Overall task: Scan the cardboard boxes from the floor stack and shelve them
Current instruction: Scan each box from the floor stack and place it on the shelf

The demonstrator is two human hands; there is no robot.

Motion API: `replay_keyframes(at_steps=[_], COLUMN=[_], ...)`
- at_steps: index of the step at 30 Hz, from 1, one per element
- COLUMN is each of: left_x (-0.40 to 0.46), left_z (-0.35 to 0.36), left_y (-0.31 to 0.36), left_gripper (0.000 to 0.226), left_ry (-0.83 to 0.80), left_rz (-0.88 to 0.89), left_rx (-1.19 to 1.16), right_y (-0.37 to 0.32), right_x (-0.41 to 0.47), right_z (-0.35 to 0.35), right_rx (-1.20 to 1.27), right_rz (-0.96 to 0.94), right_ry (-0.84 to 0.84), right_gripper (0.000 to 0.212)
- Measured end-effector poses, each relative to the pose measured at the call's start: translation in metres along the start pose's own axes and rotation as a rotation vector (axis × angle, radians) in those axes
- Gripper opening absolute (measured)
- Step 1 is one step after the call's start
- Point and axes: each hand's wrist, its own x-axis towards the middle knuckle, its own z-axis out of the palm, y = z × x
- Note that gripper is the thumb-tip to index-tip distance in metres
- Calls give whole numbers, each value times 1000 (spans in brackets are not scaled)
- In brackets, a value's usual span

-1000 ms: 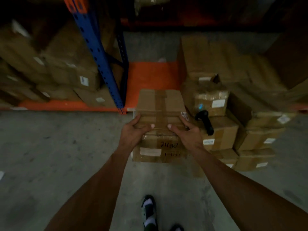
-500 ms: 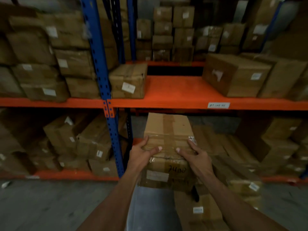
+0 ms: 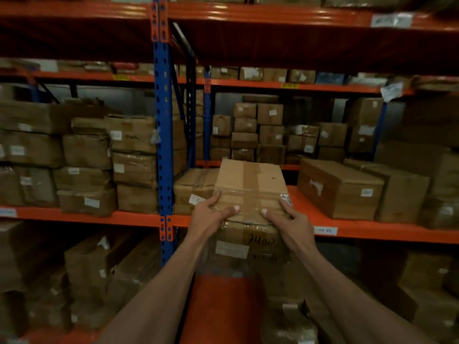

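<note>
I hold a taped cardboard box (image 3: 250, 184) in both hands, raised to the level of the middle orange shelf (image 3: 308, 207). A white label and handwritten numbers mark its near face. My left hand (image 3: 210, 216) grips its left near corner, thumb on top. My right hand (image 3: 289, 220) grips the right near corner the same way. The box's far end reaches over the shelf's front edge, between a small box (image 3: 192, 189) on the left and a long box (image 3: 340, 189) on the right. The floor stack is out of view.
A blue rack upright (image 3: 162, 135) stands just left of the box. Stacked cartons (image 3: 87, 157) fill the left bay and the rear rack (image 3: 258, 130). An upper orange beam (image 3: 273, 16) runs overhead. More boxes (image 3: 99, 266) sit on the bottom level.
The box rose from the floor stack up to the middle shelf level and moved forward over its edge. My view tilted up from the floor to the racks. Both hands kept their grip.
</note>
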Motion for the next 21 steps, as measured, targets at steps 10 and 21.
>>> replay_keyframes(at_steps=[10,21], left_x=[168,371], left_z=[-69,-131], left_y=[2,-58], left_gripper=[79,84], left_ry=[118,101], left_rz=[99,36], left_rx=[49,69], right_y=[-50,-55], right_x=[169,342], right_z=[98,214], right_rx=[46,9], right_rz=[-136,-86], right_ry=[-6,-1], right_gripper=[81,85])
